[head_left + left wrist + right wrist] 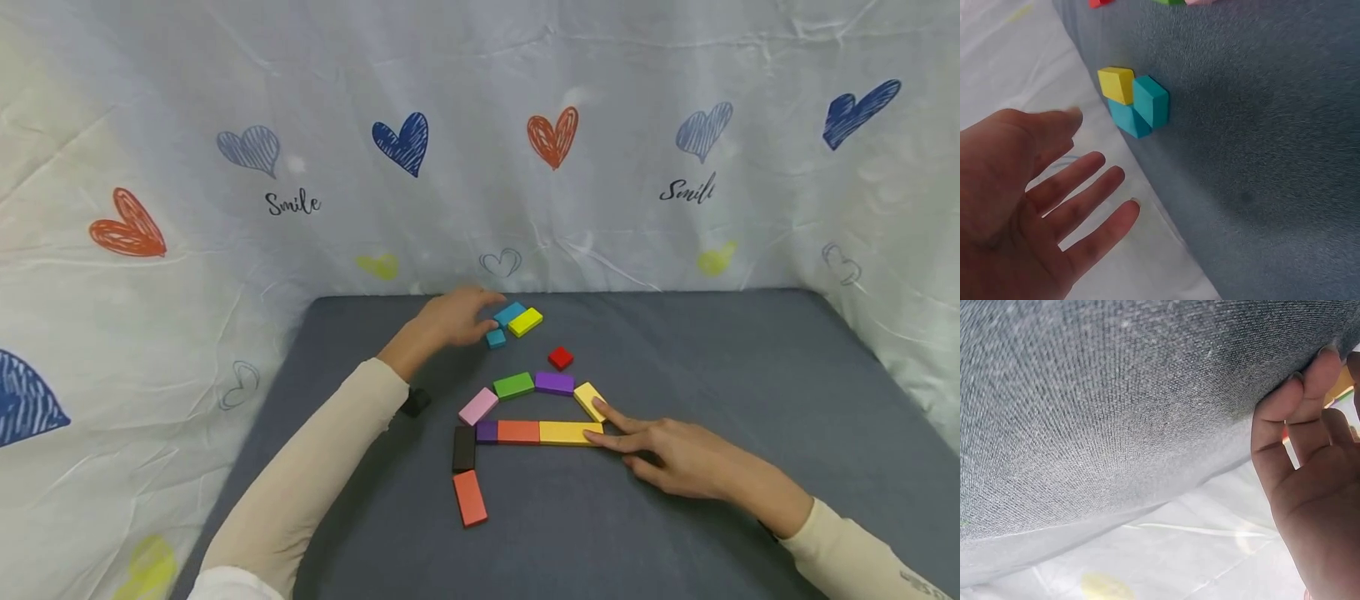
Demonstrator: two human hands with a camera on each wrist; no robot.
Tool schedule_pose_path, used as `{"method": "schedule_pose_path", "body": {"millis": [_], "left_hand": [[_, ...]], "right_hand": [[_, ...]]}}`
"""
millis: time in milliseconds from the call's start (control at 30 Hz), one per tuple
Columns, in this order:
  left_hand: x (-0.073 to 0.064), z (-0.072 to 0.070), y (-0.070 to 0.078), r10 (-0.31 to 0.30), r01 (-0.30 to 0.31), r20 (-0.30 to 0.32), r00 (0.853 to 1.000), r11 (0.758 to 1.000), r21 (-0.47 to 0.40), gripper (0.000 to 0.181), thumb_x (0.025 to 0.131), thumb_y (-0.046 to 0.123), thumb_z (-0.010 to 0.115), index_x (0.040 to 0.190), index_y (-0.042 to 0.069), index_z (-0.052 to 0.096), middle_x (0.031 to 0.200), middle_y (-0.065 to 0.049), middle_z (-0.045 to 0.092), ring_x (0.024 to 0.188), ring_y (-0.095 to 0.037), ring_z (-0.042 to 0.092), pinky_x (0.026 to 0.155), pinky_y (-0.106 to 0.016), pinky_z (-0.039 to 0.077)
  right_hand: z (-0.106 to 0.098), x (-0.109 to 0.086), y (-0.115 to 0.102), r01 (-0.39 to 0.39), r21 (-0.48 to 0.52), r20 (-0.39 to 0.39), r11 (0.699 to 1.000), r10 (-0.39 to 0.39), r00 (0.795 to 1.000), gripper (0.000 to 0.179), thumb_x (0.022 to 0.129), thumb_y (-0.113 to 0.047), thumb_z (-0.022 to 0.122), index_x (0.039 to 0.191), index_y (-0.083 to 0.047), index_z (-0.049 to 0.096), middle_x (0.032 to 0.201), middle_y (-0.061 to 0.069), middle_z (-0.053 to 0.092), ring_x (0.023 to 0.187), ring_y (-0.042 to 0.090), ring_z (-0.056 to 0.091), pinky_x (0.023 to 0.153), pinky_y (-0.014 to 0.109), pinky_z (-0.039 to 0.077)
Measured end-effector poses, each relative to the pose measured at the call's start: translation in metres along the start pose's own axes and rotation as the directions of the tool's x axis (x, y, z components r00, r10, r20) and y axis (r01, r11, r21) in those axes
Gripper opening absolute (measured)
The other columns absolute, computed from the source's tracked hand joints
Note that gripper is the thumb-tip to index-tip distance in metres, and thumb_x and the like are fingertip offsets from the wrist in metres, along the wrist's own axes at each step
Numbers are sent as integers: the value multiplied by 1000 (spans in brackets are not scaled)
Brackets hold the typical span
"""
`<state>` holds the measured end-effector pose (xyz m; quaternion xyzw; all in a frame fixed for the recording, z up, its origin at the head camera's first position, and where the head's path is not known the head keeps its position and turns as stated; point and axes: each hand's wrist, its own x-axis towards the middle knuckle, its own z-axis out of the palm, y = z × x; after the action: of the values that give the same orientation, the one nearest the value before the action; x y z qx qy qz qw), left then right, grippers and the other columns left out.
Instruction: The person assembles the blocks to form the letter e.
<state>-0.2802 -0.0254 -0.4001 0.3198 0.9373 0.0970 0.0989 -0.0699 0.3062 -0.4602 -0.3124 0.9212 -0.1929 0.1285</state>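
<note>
My left hand (459,318) hovers at the table's far edge, thumb and fingers spread and nothing between them. Just beside its fingertips lie a larger blue block (510,313), a small blue block (496,339) and a bright yellow block (526,322); in the left wrist view the three form a tight cluster. With extended fingers, my right hand (675,457) touches a slanted pale yellow block (588,401) and the right end of a long yellow block (566,432). An orange-red block (519,432) and a short purple block (487,432) continue that row leftward.
An arch of pink (478,407), green (513,385) and purple blocks (555,382) curves above the row. At its left stand a black block (464,449) and a coral block (470,498). A red block (560,358) lies behind; another black block (416,402) is by the left sleeve.
</note>
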Motion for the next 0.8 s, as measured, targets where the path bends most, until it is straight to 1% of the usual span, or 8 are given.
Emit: {"method": "schedule_pose_path", "body": {"millis": [100,267,367,467,567,667,733,800], "left_hand": [[14,1,0,-25,24,41,999,1000,3,59,106,33,65,160,17,48,155,-7,56,141,-26,52,115,-48,44],[32,8,2,-78,75,104,992,997,31,64,106,38,65,164,22,43,162,-4,50,148,-27,45,120,-50,39],[39,15,2,-97,93,118,988,995,41,63,106,38,64,164,25,43,164,-6,46,148,-29,45,118,-54,39],[45,22,2,-115,109,118,986,992,58,61,107,38,63,163,28,44,166,-9,42,147,-30,45,116,-56,41],[51,28,3,-134,124,112,985,988,89,59,107,37,62,163,30,44,167,-8,41,147,-27,45,115,-54,43],[56,34,6,-147,138,79,986,984,109,55,106,36,63,160,30,50,160,-5,49,139,-23,52,110,-51,48],[59,37,8,-147,142,37,988,983,112,51,105,33,67,155,29,56,153,-2,57,133,-21,56,107,-50,51],[62,40,10,-143,143,-3,990,983,114,47,103,29,70,150,27,62,148,0,61,131,-20,58,104,-49,53]], "right_hand": [[-1,0,0,-2,10,0,1000,2,1000,64,103,-13,67,159,-36,48,174,3,26,74,3,51,52,20,35],[-2,1,0,-7,30,10,1000,6,1000,63,104,-13,67,159,-38,48,174,2,26,74,2,52,52,19,37],[-1,1,0,-4,25,9,1000,4,1000,63,104,-13,67,159,-38,48,174,2,26,93,6,59,56,20,39],[-1,1,0,-7,21,9,1000,6,1000,63,104,-13,66,159,-37,47,174,2,25,101,10,60,59,21,41],[-1,1,0,-11,22,11,1000,11,1000,63,104,-13,66,159,-37,48,174,2,25,105,12,60,58,21,41],[-1,1,0,-10,27,10,1000,10,1000,63,104,-12,66,159,-37,48,174,2,26,105,12,60,57,21,41],[-1,1,0,-8,30,7,1000,8,1000,63,104,-12,66,159,-36,48,174,3,26,95,7,60,54,20,39],[-1,2,1,-2,32,4,999,2,1000,63,104,-11,66,159,-36,48,174,4,27,79,1,55,53,19,38]]}}
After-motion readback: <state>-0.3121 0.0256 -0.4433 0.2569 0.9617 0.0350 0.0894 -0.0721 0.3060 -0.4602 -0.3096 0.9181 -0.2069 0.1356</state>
